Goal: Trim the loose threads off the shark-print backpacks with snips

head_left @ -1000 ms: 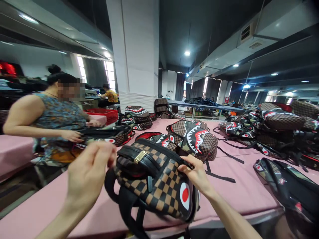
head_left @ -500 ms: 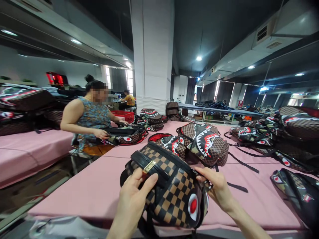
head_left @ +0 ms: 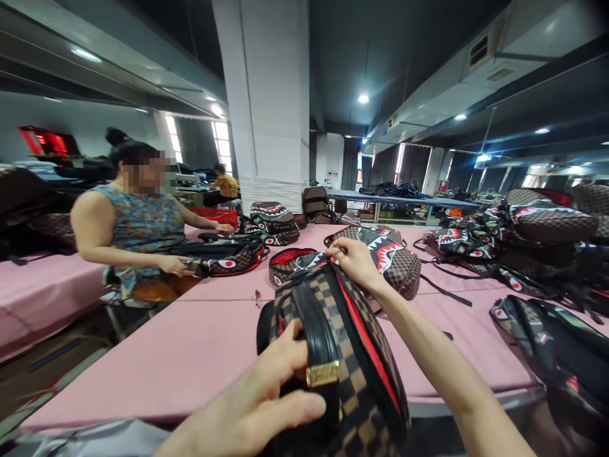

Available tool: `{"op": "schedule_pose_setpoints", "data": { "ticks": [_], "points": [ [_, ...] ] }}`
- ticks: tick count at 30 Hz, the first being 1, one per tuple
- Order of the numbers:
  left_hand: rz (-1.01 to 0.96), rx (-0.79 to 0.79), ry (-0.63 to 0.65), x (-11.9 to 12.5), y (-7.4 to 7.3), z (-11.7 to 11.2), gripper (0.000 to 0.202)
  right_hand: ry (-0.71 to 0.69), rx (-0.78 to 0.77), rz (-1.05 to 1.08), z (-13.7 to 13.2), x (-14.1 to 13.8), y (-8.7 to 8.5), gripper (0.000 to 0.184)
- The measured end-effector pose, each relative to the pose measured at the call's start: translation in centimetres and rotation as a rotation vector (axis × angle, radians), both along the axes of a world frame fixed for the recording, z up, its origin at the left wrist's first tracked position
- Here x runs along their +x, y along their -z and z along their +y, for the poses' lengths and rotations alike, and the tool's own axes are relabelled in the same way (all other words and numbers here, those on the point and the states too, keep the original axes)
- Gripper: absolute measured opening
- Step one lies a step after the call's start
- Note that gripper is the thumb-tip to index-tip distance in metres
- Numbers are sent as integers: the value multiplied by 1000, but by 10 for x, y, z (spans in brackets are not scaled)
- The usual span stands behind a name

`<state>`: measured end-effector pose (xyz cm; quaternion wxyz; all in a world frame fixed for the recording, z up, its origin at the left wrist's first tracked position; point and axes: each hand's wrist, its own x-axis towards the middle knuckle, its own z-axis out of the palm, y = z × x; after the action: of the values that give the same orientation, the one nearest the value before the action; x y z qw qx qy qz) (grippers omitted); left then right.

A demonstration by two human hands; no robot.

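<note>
Backpack [head_left: 354, 374], brown-and-black check, one, on the near edge of the pink-covered table [head_left: 190, 355], directly before the wearer; its long zipper opening [head_left: 364, 336] parted, red lining showing. Carry handle [head_left: 311, 317], black, with gold plate [head_left: 322, 374]. Left hand [head_left: 257, 393]: at the handle, forefinger against its side, thumb apart near the plate; whether it grips cannot be told. Right hand [head_left: 359, 263]: at the backpack's far end, thumb and forefinger pinched on a small dark zipper tab [head_left: 341, 250]. Shark-mouth backpack [head_left: 397, 273], one, just beyond. Bag pile [head_left: 547, 222], at right. Co-worker [head_left: 137, 222], patterned sleeveless top, at left, hands on another bag [head_left: 238, 261].
</note>
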<state>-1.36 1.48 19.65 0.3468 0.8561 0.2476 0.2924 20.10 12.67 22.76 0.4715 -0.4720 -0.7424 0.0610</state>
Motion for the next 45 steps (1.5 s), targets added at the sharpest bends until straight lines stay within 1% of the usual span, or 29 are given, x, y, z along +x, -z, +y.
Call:
{"op": "schedule_pose_setpoints", "data": {
  "ticks": [1,2,3,4,5,7,9,11,12,14,16,19,22,23,26,29,31,32,34,36,37,38,39,40,41,43,45],
  "points": [
    [23,22,35,-1,-3,2,26,58,-108,37,15,8,2,15],
    [16,28,49,0,-4,6,27,89,-146,62,25,19,7,17],
    [-17,17,41,1,-3,10,27,113,-176,86,29,32,12,17],
    [-66,-4,17,3,0,14,28,122,-179,117,26,46,17,18],
    [-113,-27,-6,7,5,18,28,129,-148,147,17,59,21,20],
    [-167,-48,-25,19,14,22,26,102,-44,176,-15,79,24,25],
    [-184,-8,-25,35,22,20,23,-36,34,86,-58,89,21,22],
    [-184,61,-6,51,25,14,21,-204,-1,-90,-98,92,15,18],
    [-182,93,3,58,26,11,20,-243,-37,-149,-115,95,12,17],
    [-183,148,22,69,28,7,18,-206,-78,-167,-142,104,11,18],
    [-184,192,44,77,30,5,16,-146,-101,-128,-163,119,14,22],
    [-194,283,84,85,32,6,12,-120,-153,-106,-188,139,21,23],
    [-215,387,129,91,33,3,10,-31,-105,-141,-205,141,26,11],
    [-219,411,141,93,33,2,10,-3,-74,-160,-209,139,26,10],
    [-224,454,160,96,33,-3,10,34,5,-252,-212,132,26,19],
    [-211,461,175,98,31,-6,11,5,5,-481,-209,126,24,24],
    [-208,454,185,98,29,-7,10,-35,-37,-600,-207,123,21,22],
    [-213,451,192,97,28,-7,9,-58,-65,-600,-207,122,19,21],
    [-237,451,205,95,29,-7,6,-139,-156,-485,-211,120,16,24],
    [-258,454,216,92,32,-7,7,-273,-362,-305,-219,119,12,31],
    [-263,454,218,90,34,-7,9,-317,-481,-207,-224,118,10,34],
    [-264,451,221,89,36,-8,12,-318,-578,-118,-229,118,9,36],
    [-261,444,227,89,37,-8,13,-267,-634,-46,-233,116,8,38],
    [-257,433,234,88,37,-7,14,-172,-642,9,-237,115,8,38],
    [-249,419,241,88,36,-7,15,-57,-610,38,-239,113,9,37],
    [-231,386,259,88,30,-3,15,151,-517,7,-242,110,9,31],
    [-211,320,268,89,19,3,16,292,-473,-71,-242,108,10,24]
  ]
}}
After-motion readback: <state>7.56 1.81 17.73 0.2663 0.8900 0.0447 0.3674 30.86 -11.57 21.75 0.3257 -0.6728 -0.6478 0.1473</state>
